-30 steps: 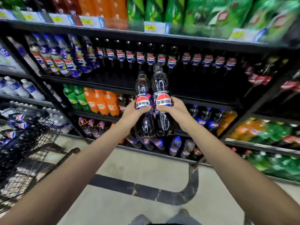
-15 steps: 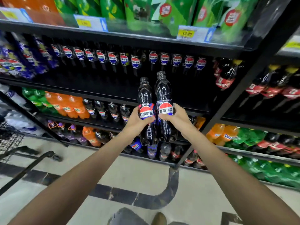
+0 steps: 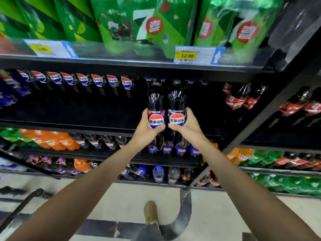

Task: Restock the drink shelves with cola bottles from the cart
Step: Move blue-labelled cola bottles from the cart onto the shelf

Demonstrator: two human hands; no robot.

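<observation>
Two cola bottles stand upright and side by side at frame centre, touching or nearly so, raised in front of the dark middle shelf [image 3: 73, 126]. The left bottle [image 3: 155, 101] is clasped around its label by the left hand [image 3: 145, 131], fingers wrapped closed on the body. The right bottle [image 3: 176, 100] is clasped the same way by the right hand [image 3: 188, 127]. Both caps reach just under the edge of the shelf above.

At 10 o'clock from the bottles, a row of shelved cola bottles [image 3: 83, 80] hangs back in the same bay. At 3 o'clock, red-labelled dark bottles [image 3: 238, 100] occupy the neighbouring section past a black upright. At 12 o'clock, large green bottles [image 3: 142, 23] sit on the upper shelf, with a price tag [image 3: 186, 55] reading 12.90 at 1 o'clock. At 8 o'clock, orange bottles [image 3: 52, 141] fill the lower shelf. At 7 o'clock, a black cart handle [image 3: 26, 200] enters the frame edge. At 6 o'clock, one shoe [image 3: 150, 212] rests on the pale floor [image 3: 121, 197].
</observation>
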